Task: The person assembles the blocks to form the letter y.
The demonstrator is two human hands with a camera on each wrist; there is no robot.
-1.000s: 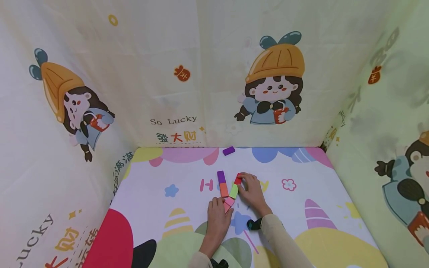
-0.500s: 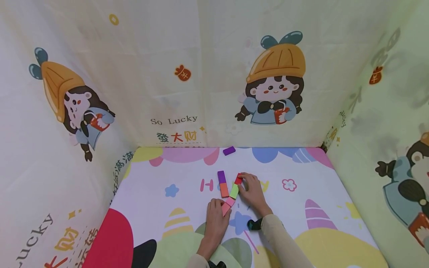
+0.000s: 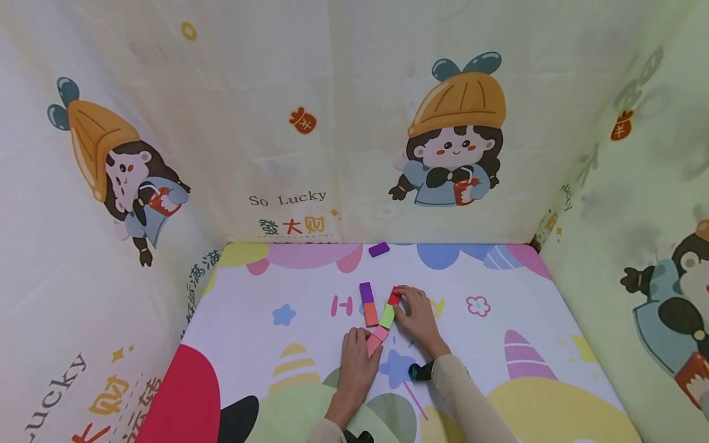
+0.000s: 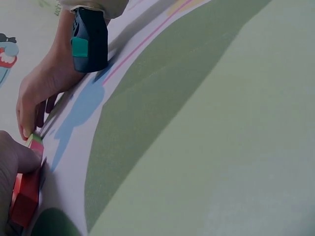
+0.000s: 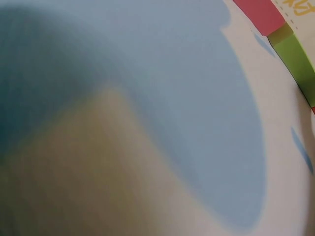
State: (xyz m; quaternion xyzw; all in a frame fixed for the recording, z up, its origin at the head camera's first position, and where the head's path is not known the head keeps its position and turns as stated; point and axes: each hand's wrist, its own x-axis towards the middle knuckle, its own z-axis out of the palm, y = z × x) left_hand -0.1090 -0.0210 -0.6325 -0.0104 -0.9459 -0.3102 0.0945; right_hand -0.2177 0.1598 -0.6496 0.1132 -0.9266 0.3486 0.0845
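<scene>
Small rectangular blocks form a V on the printed table. Its left arm has a purple block (image 3: 366, 292) above an orange block (image 3: 370, 314). Down the right arm run a red block (image 3: 394, 298), a green block (image 3: 386, 317), a pink block (image 3: 380, 334) and a salmon-pink block (image 3: 374, 346) at the lower end. My left hand (image 3: 357, 360) grips the salmon-pink block between thumb and fingers; it looks redder in the left wrist view. My right hand (image 3: 419, 317) pinches the red block, index finger at its far end and thumb beside the green block.
Another purple block (image 3: 379, 249) lies alone near the table's back edge. Patterned cloth walls (image 3: 354, 154) enclose the table (image 3: 443, 344) at the back and sides. A dark wrist device (image 4: 90, 42) sits at the right sleeve.
My left hand has shifted slightly back toward me and left, showing more of the salmon-pink block. The right hand and the other blocks stay in place.
</scene>
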